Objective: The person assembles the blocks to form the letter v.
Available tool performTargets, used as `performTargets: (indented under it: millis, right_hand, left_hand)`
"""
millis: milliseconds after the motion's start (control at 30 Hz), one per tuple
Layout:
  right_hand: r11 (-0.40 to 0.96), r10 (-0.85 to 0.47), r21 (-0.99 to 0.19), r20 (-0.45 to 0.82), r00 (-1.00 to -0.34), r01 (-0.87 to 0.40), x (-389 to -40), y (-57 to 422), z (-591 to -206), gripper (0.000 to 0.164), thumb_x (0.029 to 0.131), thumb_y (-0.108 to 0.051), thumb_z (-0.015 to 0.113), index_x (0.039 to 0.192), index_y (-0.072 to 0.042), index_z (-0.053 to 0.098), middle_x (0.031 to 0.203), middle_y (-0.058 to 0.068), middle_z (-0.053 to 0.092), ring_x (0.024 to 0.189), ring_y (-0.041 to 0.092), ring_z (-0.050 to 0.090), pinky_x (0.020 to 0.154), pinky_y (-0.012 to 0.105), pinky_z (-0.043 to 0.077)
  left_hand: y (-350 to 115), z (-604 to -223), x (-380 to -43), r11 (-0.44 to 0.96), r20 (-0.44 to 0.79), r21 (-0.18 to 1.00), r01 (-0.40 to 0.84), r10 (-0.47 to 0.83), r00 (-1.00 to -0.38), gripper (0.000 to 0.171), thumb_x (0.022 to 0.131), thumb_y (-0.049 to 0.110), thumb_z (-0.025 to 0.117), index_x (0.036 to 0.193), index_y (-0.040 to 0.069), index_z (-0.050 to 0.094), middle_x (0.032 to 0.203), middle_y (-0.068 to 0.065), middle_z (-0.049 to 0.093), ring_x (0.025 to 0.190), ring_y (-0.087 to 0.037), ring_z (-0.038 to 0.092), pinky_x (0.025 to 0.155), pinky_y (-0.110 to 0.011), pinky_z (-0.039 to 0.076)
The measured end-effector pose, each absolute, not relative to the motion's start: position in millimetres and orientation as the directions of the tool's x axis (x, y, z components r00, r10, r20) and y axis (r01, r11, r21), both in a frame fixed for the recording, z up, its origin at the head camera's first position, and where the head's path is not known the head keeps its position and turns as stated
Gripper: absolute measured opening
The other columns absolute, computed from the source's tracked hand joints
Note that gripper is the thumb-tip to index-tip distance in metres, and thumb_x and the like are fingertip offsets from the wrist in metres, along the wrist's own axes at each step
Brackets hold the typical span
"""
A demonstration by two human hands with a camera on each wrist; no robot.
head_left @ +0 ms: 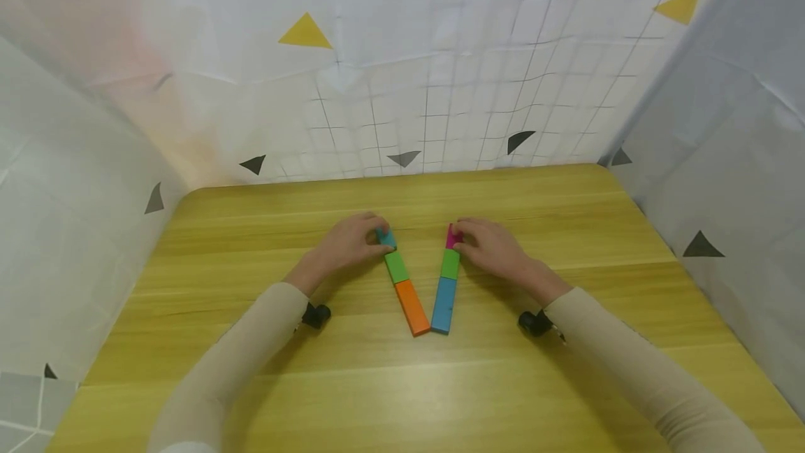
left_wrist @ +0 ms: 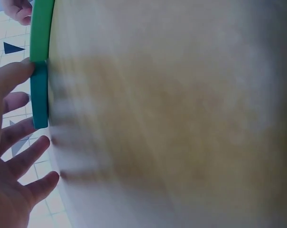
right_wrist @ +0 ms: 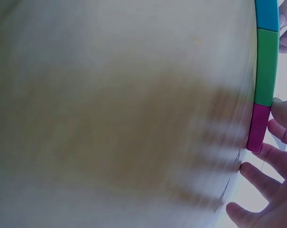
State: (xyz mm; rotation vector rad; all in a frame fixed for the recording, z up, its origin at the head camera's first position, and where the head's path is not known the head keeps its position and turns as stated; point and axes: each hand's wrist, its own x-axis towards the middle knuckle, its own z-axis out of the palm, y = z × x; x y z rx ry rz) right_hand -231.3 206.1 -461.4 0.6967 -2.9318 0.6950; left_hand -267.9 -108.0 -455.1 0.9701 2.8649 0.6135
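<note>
Flat coloured blocks lie end to end on the table in a V whose point faces the person. In the left row are a teal block [head_left: 386, 238], a green block [head_left: 397, 267] and an orange block [head_left: 412, 307]. The right row has a magenta block [head_left: 451, 237], a second green block [head_left: 450, 263] and a blue block [head_left: 444, 305]. My left hand [head_left: 352, 240] pinches the teal block [left_wrist: 40, 95] at the far left end. Thumb and fingers of my right hand [head_left: 493, 249] pinch the magenta block [right_wrist: 258, 127] at the far right end.
The wooden table [head_left: 415, 397] backs onto a white grid-marked sheet [head_left: 402, 117] with yellow and dark triangles. Pale sheets also hang at both sides. A small black camera is strapped under each wrist.
</note>
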Motion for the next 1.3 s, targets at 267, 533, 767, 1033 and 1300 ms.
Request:
performTargets:
  millis: [267, 533, 767, 1033, 1300]
  right_hand:
    - [0.799, -0.415, -0.414, 0.147, -0.898, -0.437, -230.9, 205.6, -460.5, 0.013, 0.095, -0.027, 0.067, 0.102, -0.017, 0.067, 0.104, -0.002, 0.069, 0.097, 0.020, 0.063, 0.091, 0.042, 0.053]
    - [0.797, -0.409, -0.429, 0.137, -0.902, -0.426, -228.7, 204.4, -457.5, 0.013, 0.095, -0.027, 0.067, 0.103, -0.016, 0.067, 0.104, -0.002, 0.069, 0.096, 0.020, 0.063, 0.091, 0.041, 0.053]
    - [0.793, -0.412, -0.432, 0.141, -0.900, -0.430, -229.4, 205.4, -458.3, 0.012, 0.095, -0.026, 0.067, 0.102, -0.017, 0.067, 0.103, -0.003, 0.069, 0.095, 0.019, 0.062, 0.090, 0.040, 0.053]
    - [0.793, -0.414, -0.431, 0.138, -0.900, -0.431, -229.7, 205.3, -458.7, 0.012, 0.095, -0.026, 0.067, 0.103, -0.017, 0.067, 0.104, -0.003, 0.069, 0.097, 0.020, 0.063, 0.092, 0.042, 0.053]
    - [0.794, -0.409, -0.439, 0.126, -0.904, -0.421, -230.5, 205.5, -457.9, 0.012, 0.095, -0.027, 0.067, 0.103, -0.017, 0.067, 0.105, -0.002, 0.069, 0.098, 0.020, 0.064, 0.092, 0.042, 0.053]
  left_hand:
    - [-108.7, -453.6, -263.2, 0.711, 0.058, 0.410, 0.572, 0.605, -0.794, 0.033, 0.093, 0.047, 0.066, 0.115, 0.023, 0.065, 0.118, 0.003, 0.063, 0.101, -0.016, 0.061, 0.090, -0.035, 0.053]
    - [-107.9, -454.0, -261.4, 0.713, 0.053, 0.406, 0.571, 0.606, -0.794, 0.032, 0.094, 0.045, 0.064, 0.117, 0.022, 0.064, 0.121, 0.003, 0.063, 0.105, -0.016, 0.061, 0.093, -0.036, 0.053]
    - [-107.6, -455.5, -260.1, 0.709, 0.057, 0.412, 0.573, 0.607, -0.793, 0.031, 0.095, 0.045, 0.064, 0.116, 0.023, 0.064, 0.122, 0.004, 0.062, 0.103, -0.015, 0.060, 0.092, -0.034, 0.053]
    - [-107.7, -456.7, -258.9, 0.713, 0.059, 0.400, 0.576, 0.607, -0.793, 0.032, 0.095, 0.046, 0.063, 0.117, 0.024, 0.064, 0.123, 0.004, 0.062, 0.104, -0.014, 0.060, 0.093, -0.034, 0.053]
    - [-106.3, -455.9, -256.9, 0.711, 0.072, 0.395, 0.582, 0.608, -0.791, 0.031, 0.095, 0.045, 0.064, 0.117, 0.023, 0.064, 0.122, 0.002, 0.063, 0.105, -0.015, 0.060, 0.094, -0.036, 0.053]
